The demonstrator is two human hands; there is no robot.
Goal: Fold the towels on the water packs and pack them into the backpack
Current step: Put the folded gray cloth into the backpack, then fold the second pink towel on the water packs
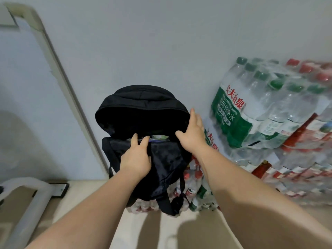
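The black backpack (143, 108) stands upright against the grey wall (161, 42), its base resting on a low pack of red-capped bottles (191, 184). Its top flap is thrown back, so the mouth gapes open. Just inside the mouth shows a sliver of a pale item (159, 137), greenish-white with a purple edge; too little of it shows to tell what it is. The left hand (136, 157) grips the backpack's front rim, thumb and fingers curled over the fabric edge. The right hand (193, 131) is at the backpack's right side, fingers straight and spread and holding nothing, its thumb touching the lower edge of the flap. Right of the backpack rises a stack of shrink-wrapped water packs (255, 112), green-labelled ones nearest and red-labelled ones (305, 159) farther out. Left of the backpack a white frame (59, 72) leans along the wall, and pale floor (86, 193) lies in front.
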